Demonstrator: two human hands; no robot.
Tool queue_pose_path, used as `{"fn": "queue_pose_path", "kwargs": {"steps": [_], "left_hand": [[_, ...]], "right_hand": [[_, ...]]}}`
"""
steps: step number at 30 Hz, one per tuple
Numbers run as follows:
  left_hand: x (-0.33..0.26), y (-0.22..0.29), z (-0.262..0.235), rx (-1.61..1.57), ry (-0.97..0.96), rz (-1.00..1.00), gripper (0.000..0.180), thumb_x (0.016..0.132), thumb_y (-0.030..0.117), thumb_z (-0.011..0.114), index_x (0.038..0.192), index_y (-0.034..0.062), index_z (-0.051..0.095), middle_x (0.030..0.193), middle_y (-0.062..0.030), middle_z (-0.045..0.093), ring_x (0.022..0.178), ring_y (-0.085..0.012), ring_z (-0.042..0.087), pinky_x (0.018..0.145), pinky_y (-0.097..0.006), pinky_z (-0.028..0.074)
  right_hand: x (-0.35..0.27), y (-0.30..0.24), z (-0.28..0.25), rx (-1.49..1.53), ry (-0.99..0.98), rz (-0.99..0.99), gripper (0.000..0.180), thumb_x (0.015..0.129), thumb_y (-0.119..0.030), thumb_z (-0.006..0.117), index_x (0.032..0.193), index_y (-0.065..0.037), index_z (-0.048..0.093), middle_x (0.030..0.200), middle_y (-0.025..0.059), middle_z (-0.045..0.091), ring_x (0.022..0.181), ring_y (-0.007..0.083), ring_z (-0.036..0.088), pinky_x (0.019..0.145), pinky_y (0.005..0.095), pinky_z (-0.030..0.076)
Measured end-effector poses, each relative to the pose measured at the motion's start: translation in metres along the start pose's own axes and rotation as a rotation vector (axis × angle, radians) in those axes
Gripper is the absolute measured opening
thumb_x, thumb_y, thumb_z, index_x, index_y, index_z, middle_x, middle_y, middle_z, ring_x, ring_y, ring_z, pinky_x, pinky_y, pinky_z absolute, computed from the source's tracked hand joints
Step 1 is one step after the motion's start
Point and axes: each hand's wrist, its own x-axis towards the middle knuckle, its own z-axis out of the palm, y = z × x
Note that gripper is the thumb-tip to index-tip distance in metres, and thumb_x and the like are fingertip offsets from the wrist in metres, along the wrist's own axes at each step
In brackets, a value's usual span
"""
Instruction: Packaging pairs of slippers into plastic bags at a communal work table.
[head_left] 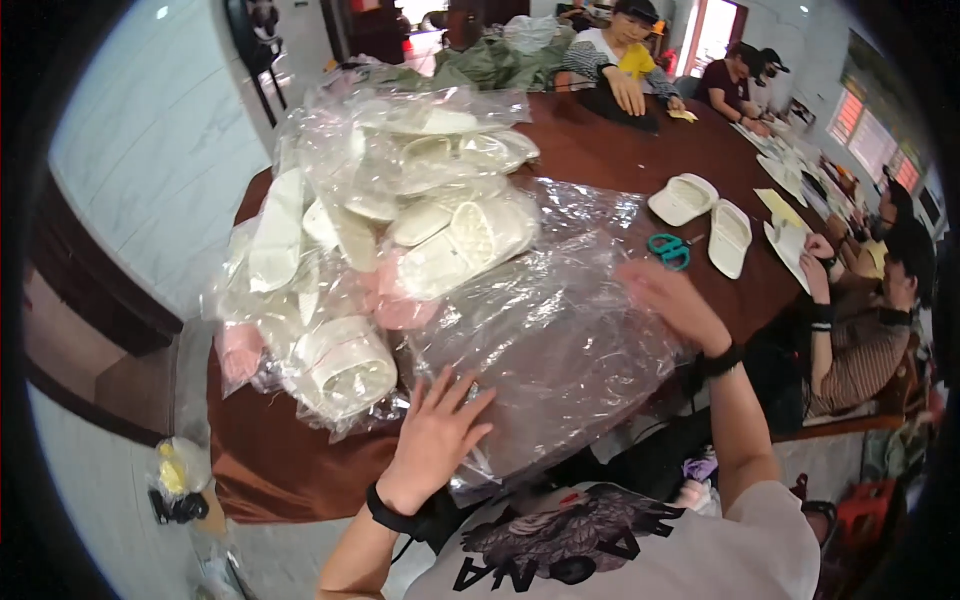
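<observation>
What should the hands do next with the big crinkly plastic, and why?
I'd guess smoothing the clear plastic flat with the right hand would help: the plastic looks wrinkled, that hand is at its right side, and the left hand is spread at its left edge.

The left forearm [362, 553] rises from the near side; the left hand [437, 440] shows its back, with fingers [437, 388] spread toward the far right. The right forearm [742, 425] reaches farther, and the right hand [680, 303], blurred, angles far and left, its finger bend unclear.
</observation>
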Motion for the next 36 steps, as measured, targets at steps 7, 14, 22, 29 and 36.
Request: {"fn": "queue_pose_path", "kwargs": {"steps": [7,14,22,29,36], "left_hand": [[0.006,-0.019,0.014,-0.211,-0.02,0.006,0.046,0.089,0.026,0.069,0.133,0.0161,0.061,0.149,-0.0095,0.048,0.145,-0.0343,0.034,0.119,-0.055,0.022],[0.002,-0.022,0.016,-0.272,-0.008,-0.018,0.044,0.089,0.027,0.069,0.132,0.0156,0.063,0.149,-0.0097,0.048,0.145,-0.0344,0.033,0.119,-0.055,0.02],[0.003,-0.023,0.015,-0.273,0.007,-0.009,0.044,0.089,0.026,0.069,0.132,0.0161,0.063,0.148,-0.0099,0.049,0.144,-0.0354,0.034,0.119,-0.055,0.021],[0.001,-0.028,0.019,-0.279,0.039,0.015,0.044,0.089,0.027,0.069,0.132,0.017,0.063,0.148,-0.0102,0.048,0.144,-0.0355,0.035,0.118,-0.056,0.022],[-0.003,-0.03,0.026,-0.26,0.074,0.033,0.043,0.088,0.028,0.07,0.13,0.0178,0.063,0.147,-0.0093,0.049,0.143,-0.0349,0.036,0.118,-0.057,0.023]], "right_hand": [[-0.005,0.134,-0.028,-0.632,0.346,0.236,0.031,0.091,-0.01,0.055,0.121,-0.009,0.063,0.107,0.0221,0.064,0.099,0.0405,0.063,0.086,0.0482,0.052],[-0.007,0.11,-0.033,-0.849,0.33,0.266,0.024,0.089,-0.022,0.062,0.108,-0.007,0.062,0.098,0.0133,0.06,0.099,0.0349,0.059,0.076,0.0475,0.052],[0.023,0.122,-0.019,-0.631,0.087,-0.107,0.018,0.091,-0.016,0.06,0.105,-0.005,0.059,0.102,0.0155,0.064,0.099,0.0353,0.061,0.078,0.045,0.051],[0.026,0.116,-0.008,-0.631,0.104,-0.119,0.042,0.088,-0.025,0.069,0.124,-0.006,0.059,0.115,0.016,0.058,0.112,0.0349,0.055,0.096,0.0421,0.046],[0.049,0.108,-0.059,-0.72,0.341,0.038,0.006,0.088,-0.013,0.059,0.093,-0.009,0.06,0.089,0.0135,0.06,0.091,0.0355,0.061,0.077,0.0475,0.05]]}}
